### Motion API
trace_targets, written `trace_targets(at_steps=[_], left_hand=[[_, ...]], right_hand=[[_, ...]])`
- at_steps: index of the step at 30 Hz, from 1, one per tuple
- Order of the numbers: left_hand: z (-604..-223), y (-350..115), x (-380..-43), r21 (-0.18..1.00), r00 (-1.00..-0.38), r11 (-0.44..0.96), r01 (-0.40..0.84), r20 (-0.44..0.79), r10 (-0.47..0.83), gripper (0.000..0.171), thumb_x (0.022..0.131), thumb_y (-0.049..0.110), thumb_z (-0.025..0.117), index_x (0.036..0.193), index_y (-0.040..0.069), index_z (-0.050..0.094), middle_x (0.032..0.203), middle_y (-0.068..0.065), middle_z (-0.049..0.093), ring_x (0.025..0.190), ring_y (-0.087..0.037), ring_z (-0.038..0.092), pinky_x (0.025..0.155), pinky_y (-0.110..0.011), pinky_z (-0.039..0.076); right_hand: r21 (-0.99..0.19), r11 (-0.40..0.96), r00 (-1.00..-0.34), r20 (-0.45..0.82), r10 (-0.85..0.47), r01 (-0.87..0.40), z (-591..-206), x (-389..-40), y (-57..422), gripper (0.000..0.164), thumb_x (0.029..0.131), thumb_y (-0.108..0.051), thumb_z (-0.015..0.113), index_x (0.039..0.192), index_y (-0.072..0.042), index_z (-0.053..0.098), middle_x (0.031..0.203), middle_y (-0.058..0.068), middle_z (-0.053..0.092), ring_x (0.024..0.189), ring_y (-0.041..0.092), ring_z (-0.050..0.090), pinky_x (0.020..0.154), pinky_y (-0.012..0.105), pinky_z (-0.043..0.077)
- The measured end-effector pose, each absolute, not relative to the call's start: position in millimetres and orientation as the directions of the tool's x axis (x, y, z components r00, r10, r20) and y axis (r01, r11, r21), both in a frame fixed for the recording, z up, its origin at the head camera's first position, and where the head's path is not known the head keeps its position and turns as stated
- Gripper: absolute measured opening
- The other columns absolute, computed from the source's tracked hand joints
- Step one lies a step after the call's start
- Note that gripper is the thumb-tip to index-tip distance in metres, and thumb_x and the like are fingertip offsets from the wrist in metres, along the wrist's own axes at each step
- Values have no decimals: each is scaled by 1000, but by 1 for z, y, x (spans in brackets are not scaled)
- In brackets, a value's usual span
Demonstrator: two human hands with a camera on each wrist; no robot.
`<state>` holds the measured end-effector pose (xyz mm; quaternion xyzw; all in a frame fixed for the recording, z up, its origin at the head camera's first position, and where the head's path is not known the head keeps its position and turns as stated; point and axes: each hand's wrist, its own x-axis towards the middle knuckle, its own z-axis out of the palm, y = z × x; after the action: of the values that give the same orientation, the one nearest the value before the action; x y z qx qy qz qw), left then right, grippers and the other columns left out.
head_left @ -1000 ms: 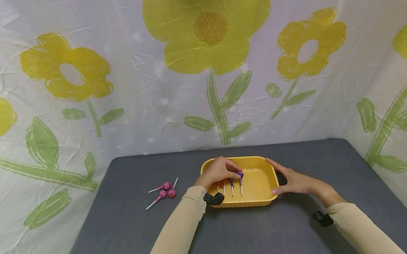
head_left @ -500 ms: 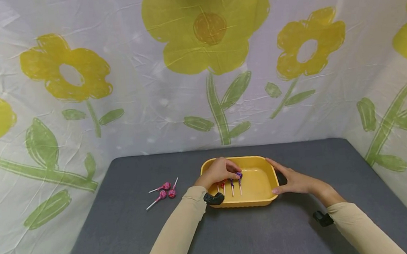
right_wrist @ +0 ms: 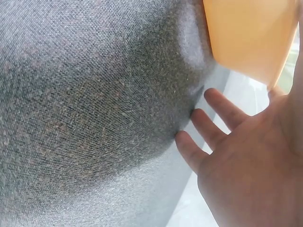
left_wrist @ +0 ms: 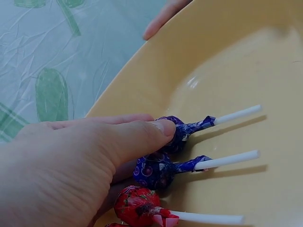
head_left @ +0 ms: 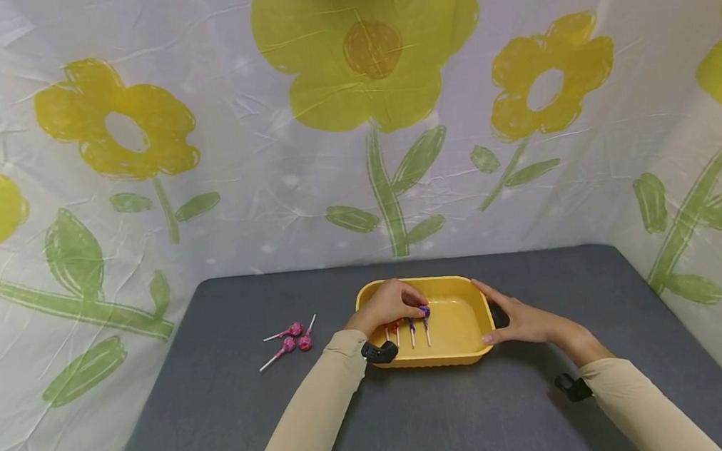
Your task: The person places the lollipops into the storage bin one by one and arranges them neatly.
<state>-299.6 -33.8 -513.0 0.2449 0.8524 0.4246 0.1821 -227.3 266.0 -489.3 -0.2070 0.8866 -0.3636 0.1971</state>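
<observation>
In the head view, my left hand (head_left: 389,305) reaches into a yellow plastic tray (head_left: 462,320). Its thumb and fingers pinch the wrapped head of a purple lollipop (left_wrist: 179,139), whose white stick points toward the tray's near side. A second purple lollipop (left_wrist: 154,171) lies right beside it, followed by a red lollipop (left_wrist: 135,205) and another red wrapper partly out of frame in the left wrist view. My right hand (head_left: 525,321) touches the tray's right end, thumb at the near corner and index finger at the far corner. Its other fingers (right_wrist: 191,151) are spread and extended outside the tray.
Several pink lollipops lie on the dark grey table (head_left: 223,416) left of the tray, among them one pink lollipop (head_left: 289,345) with its stick toward the front left. A white cloth (head_left: 255,192) printed with yellow flowers hangs behind the table and along both sides.
The purple lollipop in my left hand has shifted very slightly left toward its neighbour. My right hand and the tray have stayed in place.
</observation>
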Motion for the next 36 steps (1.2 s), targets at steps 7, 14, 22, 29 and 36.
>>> trace_targets(at_steps=[7,14,22,29,36], left_hand=[[-512,-33,-299,816,-812,515,261,-103,574,20,84,16,79,103,10,78,97,-2,79,85,-8,74,78,-21,59],[-512,-34,-298,816,-816,520,253,-109,567,19,85,16,78,103,12,78,97,-2,79,83,-7,72,78,-21,59],[-511,-35,-298,824,-812,502,261,-94,577,18,85,18,78,101,13,79,95,-2,79,82,-7,72,77,-21,58],[-508,-36,-298,805,-816,523,280,-88,572,18,87,23,77,103,14,79,95,1,79,79,-5,69,75,-20,57],[-490,-38,-298,784,-819,539,308,-69,569,24,89,25,75,109,13,78,103,0,78,84,-7,69,77,-22,56]], right_hand=[[-730,645,-835,-195,-515,-227,-490,-227,266,110,84,-33,79,161,-22,1,165,21,14,149,50,17,109,77,21],[-725,641,-828,-181,-530,-252,-491,-227,268,111,83,-36,79,161,-24,1,163,24,19,148,51,19,109,77,22],[-713,643,-826,-164,-539,-278,-493,-229,268,112,82,-37,80,161,-24,3,163,23,21,147,50,22,108,76,23],[-698,659,-828,-170,-534,-282,-491,-227,268,112,81,-36,81,161,-24,4,163,23,22,147,52,21,108,77,24],[-702,656,-827,-175,-535,-276,-490,-227,268,112,82,-39,80,161,-24,3,163,24,20,148,51,21,109,76,23]])
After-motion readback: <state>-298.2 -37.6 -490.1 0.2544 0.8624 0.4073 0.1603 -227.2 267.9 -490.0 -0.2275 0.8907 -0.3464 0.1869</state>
